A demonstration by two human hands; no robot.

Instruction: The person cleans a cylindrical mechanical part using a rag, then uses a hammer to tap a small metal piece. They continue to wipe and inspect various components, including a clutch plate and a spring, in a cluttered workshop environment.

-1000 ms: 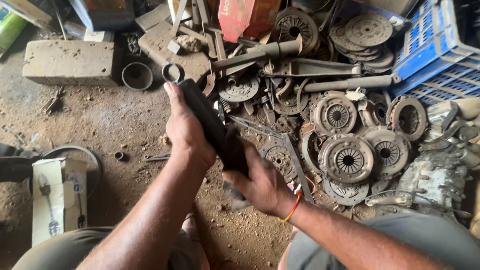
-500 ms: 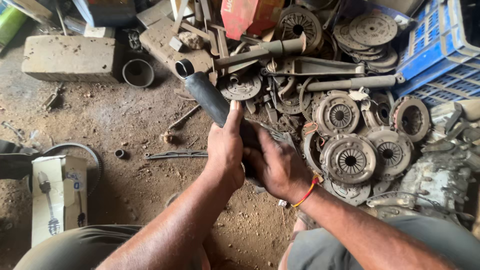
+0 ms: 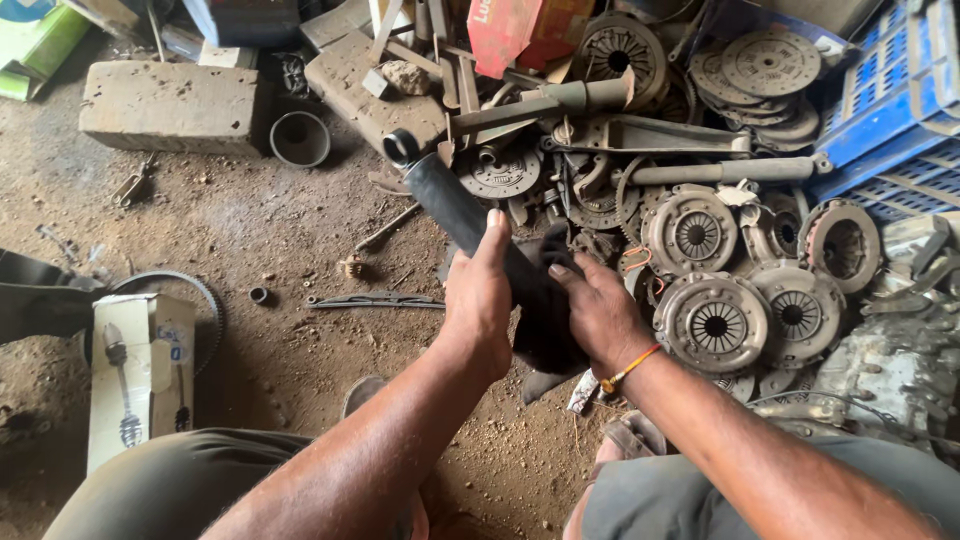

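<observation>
Both hands meet on a long black cylinder [image 3: 455, 205], which looks like a shock absorber, held slanting above the dirt floor [image 3: 260, 240] in the middle of the scene. Its ringed eye end points far and left, toward the grey metal cup [image 3: 299, 138], while its near end is buried between the palms. The left hand [image 3: 478, 300] wraps the tube from the left with its fingers laid flat along it, a grip that seems meant to steady the body and keep it from turning. The right hand [image 3: 598, 315] closes on a dark cloth [image 3: 545, 320] bunched round the lower part of the cylinder, so the fabric sits between palm and metal, probably for wiping or for a surer hold on a greasy surface. Holding the part off the floor keeps it out of the grit. To the right lies a heap of clutch plates [image 3: 715, 320] and pressure discs, with a blue plastic crate [image 3: 880, 90] far right. A concrete block [image 3: 170, 105] sits far left, and a white carton [image 3: 140, 375] picturing a drive shaft lies near left.
</observation>
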